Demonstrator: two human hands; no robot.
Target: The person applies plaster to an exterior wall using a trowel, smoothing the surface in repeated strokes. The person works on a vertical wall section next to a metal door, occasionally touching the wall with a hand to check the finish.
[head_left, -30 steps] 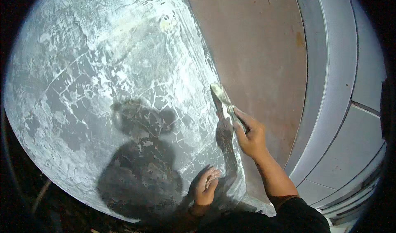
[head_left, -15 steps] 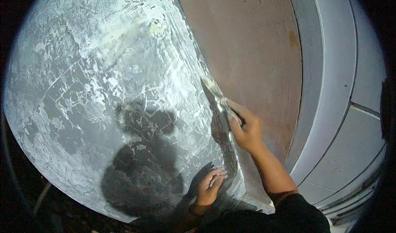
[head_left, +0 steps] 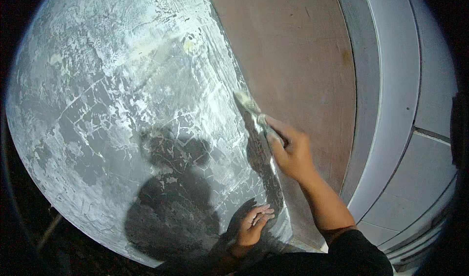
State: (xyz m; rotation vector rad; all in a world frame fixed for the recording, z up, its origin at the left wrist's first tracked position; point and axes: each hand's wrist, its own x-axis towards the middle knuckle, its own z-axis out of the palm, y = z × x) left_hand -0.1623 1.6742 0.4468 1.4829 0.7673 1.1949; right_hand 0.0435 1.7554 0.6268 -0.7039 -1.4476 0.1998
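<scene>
So: my right hand [head_left: 293, 154] grips scraper [head_left: 247, 102], patchy grey wall [head_left: 105, 154] to its left, brown panel [head_left: 298, 66] right; my left hand [head_left: 251, 231] half-open.

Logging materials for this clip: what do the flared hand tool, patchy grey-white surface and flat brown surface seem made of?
Flared hand tool: probably a metal blade, its finish hidden by pale residue. Patchy grey-white surface: likely matte plaster or filler, given ragged patches and crack-like lines. Flat brown surface: perhaps painted board or render; its even, dull face leaves that open.
</scene>
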